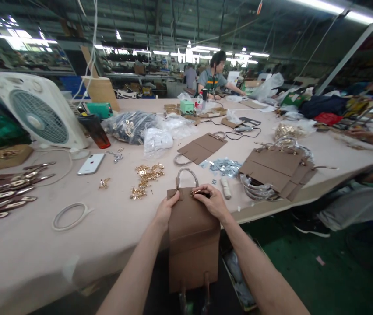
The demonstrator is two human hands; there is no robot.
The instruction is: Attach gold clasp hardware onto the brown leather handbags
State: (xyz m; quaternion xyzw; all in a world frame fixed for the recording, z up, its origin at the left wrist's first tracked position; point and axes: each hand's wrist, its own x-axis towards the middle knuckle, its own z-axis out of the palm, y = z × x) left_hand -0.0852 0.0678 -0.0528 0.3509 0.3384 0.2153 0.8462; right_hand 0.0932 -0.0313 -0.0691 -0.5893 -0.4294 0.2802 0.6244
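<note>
A brown bag panel (193, 227) with a plastic-wrapped handle (188, 171) hangs over the table's front edge toward my lap. My left hand (167, 209) grips its upper left edge, thumb on the front beside the handle's base. At the upper right of the panel my right hand (213, 201) pinches a small gold-coloured metal fitting (194, 192) against the handle's other base. Loose gold fittings (149, 174) lie in a heap beyond my left hand. Small silver metal plates (226, 167) are spread beyond my right hand.
More brown panels with handles (273, 168) are stacked at the right; another panel (202, 148) lies ahead. A tape roll (70, 216), a phone (91, 164), a dark cup (96, 131) and a fan (38, 111) stand left. A co-worker (214, 78) works across the table; another person's arm is at far right.
</note>
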